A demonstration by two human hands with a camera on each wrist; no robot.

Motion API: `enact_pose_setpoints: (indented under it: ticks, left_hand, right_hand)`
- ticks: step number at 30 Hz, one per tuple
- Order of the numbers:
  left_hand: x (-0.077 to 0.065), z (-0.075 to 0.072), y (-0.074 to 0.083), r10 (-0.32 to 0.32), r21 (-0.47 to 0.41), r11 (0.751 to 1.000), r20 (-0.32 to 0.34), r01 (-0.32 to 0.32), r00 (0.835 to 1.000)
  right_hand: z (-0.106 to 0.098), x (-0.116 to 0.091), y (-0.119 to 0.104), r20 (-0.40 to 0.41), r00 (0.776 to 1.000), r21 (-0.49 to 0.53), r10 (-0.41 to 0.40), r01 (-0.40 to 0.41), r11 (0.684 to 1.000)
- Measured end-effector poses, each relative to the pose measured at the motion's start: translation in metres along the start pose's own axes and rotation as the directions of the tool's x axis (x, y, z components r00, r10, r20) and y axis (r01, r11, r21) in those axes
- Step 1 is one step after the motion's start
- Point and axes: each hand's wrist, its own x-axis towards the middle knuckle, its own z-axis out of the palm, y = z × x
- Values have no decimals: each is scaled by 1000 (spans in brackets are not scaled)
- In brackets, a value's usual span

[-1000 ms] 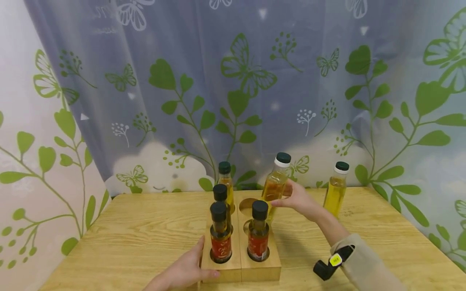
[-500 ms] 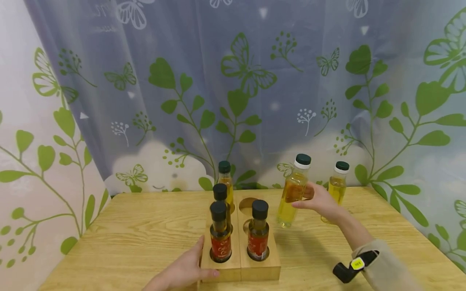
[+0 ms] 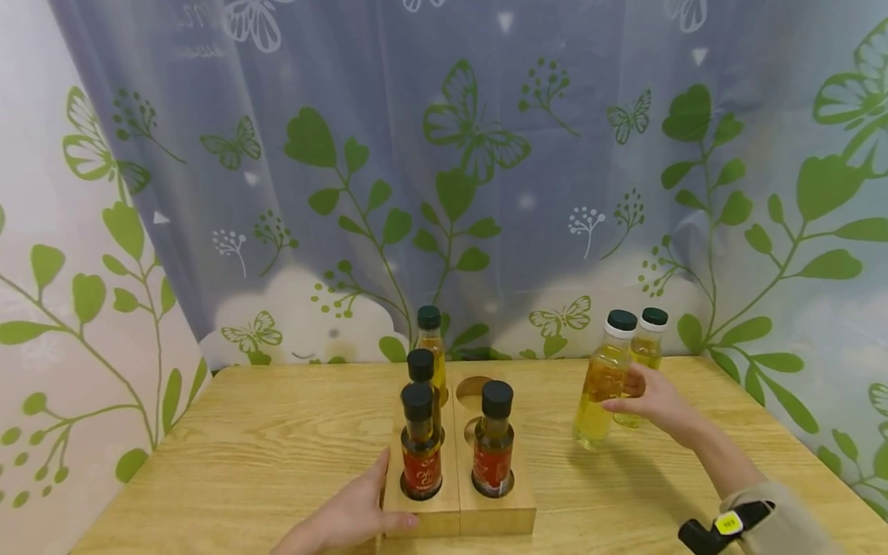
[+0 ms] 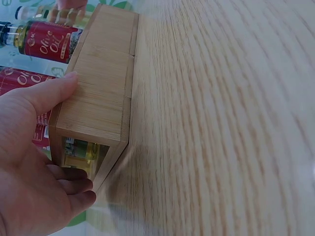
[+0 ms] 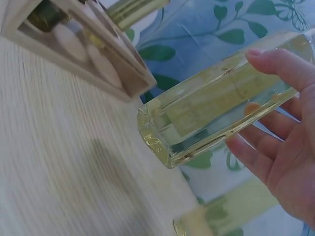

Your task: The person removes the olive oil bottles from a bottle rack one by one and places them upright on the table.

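Observation:
In the head view my right hand (image 3: 655,405) holds a clear glass bottle of yellow oil (image 3: 595,397) with a dark green cap, slightly tilted. The right wrist view shows thumb and fingers round the oil bottle (image 5: 216,98), its base over the table. My left hand (image 3: 350,505) grips the near left corner of a wooden bottle rack (image 3: 496,524), thumb (image 4: 59,91) on the front face and fingers round the end. Two red-labelled olive oil bottles, a front left one (image 3: 421,462) and a front right one (image 3: 492,462), stand in the rack.
Behind them in the rack's left row are a black-capped bottle (image 3: 420,366) and a green-capped oil bottle (image 3: 430,339). Two bare round holes show in the right row. Another yellow oil bottle (image 3: 647,351) stands on the wooden table (image 3: 277,432), behind the held one. A patterned curtain (image 3: 375,193) hangs behind.
My right hand has carried the oil bottle away from above the rack, rightward and lower, close to the other standing bottle. My left hand stays on the rack.

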Motion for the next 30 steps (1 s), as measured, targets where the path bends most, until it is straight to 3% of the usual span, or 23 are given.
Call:
enact_pose_setpoints:
  ticks: [15, 30]
  left_hand:
    - [0, 1, 2, -15, -22, 1000, 1, 15, 1000]
    - [0, -1, 2, -21, -36, 999, 8, 21, 1000]
  right_hand:
    - [-27, -24, 36, 8, 999, 49, -45, 44, 998]
    - [-46, -36, 60, 31, 999, 107, -13, 9, 994]
